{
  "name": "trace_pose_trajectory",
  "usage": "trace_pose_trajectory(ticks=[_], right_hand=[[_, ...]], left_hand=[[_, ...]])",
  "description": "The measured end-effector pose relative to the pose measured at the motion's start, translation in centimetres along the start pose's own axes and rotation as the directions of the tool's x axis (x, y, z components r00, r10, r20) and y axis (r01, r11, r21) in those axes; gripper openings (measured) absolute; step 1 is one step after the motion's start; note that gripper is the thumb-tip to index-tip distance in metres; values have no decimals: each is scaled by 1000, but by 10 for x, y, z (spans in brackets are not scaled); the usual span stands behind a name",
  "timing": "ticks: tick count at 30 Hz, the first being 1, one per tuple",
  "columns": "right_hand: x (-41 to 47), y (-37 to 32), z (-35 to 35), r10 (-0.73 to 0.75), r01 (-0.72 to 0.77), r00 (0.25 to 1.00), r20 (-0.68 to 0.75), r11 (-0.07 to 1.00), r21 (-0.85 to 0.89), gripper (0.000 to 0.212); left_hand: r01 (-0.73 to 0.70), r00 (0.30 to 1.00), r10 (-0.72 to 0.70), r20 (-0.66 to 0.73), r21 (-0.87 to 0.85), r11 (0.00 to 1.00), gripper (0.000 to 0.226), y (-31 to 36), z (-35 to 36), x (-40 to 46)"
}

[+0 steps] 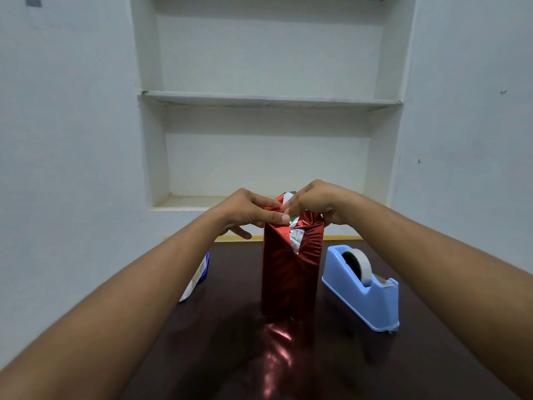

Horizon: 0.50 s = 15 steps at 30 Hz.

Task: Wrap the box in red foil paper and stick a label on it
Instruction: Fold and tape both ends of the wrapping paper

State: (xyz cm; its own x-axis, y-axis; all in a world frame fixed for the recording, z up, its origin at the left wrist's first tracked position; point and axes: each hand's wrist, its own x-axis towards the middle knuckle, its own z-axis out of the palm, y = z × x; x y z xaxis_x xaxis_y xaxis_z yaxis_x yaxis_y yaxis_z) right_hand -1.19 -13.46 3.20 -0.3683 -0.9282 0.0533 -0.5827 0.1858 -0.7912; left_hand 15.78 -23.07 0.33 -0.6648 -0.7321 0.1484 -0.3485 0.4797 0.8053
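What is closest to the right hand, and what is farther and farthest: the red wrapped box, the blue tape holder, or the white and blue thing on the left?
From the right hand:
1. Red wrapped box, in the middle; its fingers pinch the foil at the top.
2. Blue tape holder, on the table to the right of the box.
3. White and blue thing, at the table's left edge, across the box.

Box (290,272) itself not visible, red foil (277,284) covers every side that faces the camera. Top end blocked by both hands (288,212); can't tell how the flaps lie under the fingers. Left hand (248,212) covers the top left corner, right hand (314,203) the right one. White-and-blue thing (199,277) at the surface's left edge is half hidden behind the left forearm, print too small to read. Surface (230,327) cut off at the bottom edge. Tape dispenser (363,287) cutter blurred.
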Motion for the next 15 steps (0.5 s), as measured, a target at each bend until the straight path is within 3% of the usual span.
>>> trace_pose_trajectory(ticks=[3, 8, 11, 15], right_hand=[[-11, 6, -2, -56, 63, 995, -88, 995, 80, 11], [-36, 37, -4, -87, 263, 865, -494, 917, 299, 12], [-54, 62, -7, 5, 193, 875, -484, 913, 358, 10], [-65, 106, -19, 32, -75, 870, -493, 995, -68, 17]], left_hand=[[1, 1000, -1, -28, -16, 1000, 55, -2, 2, -1], [8, 998, -14, -56, -96, 995, 41, -10, 5, -2], [-1, 998, -6, -66, -106, 994, 38, -11, 7, -2], [-12, 998, 4, -68, -106, 994, 43, -11, 7, -2]])
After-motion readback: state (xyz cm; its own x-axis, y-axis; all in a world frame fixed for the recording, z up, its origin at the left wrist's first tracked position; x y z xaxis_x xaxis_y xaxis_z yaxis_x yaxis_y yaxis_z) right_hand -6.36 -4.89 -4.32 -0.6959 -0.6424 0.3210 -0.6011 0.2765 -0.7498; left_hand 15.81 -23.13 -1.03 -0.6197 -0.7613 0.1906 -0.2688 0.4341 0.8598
